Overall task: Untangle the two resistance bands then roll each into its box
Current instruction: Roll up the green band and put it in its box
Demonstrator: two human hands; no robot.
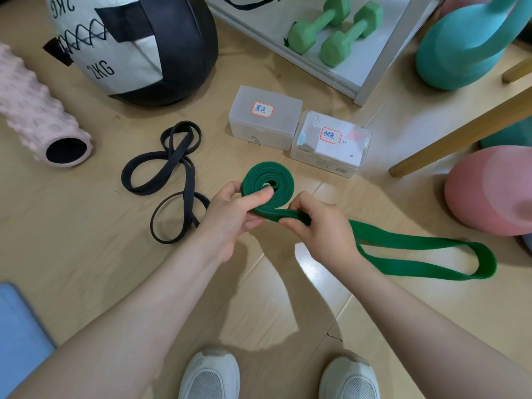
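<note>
The left hand (230,217) has its grip closed on the coiled part of the flat dark green rubber resistance band (267,182), thumb pressed across the face of the spiral and fingers curled behind it; the right hand (319,228) pinches the unrolled strap just right of the coil, feeding it in. The rest of the green band trails right of the coil as a long loose loop lying on the floor.

Left of the coil, the narrower black rubber resistance band (172,180) lies on the floor in loose twisted loops, apart from the green one, so the untangling looks done and rolling is about half along for the first band. The rubber will likely be light, floppy and springy: the coil probably wants to unwind if the thumb lifts, so it is best held across its face while the tail is kept taut and flat.

Far left of the coil sit a pale pink knobbly foam roller (37,116) and a black and white medicine ball (135,44). Just beyond the coil stand two lidded translucent plastic boxes with handwritten labels, the left box (264,119) and the right box (331,142), touching or nearly so; both lids look shut and will need opening. Right of the coil, a wooden leg (460,133) and a pink kettlebell (489,191) crowd the trailing loop
</note>
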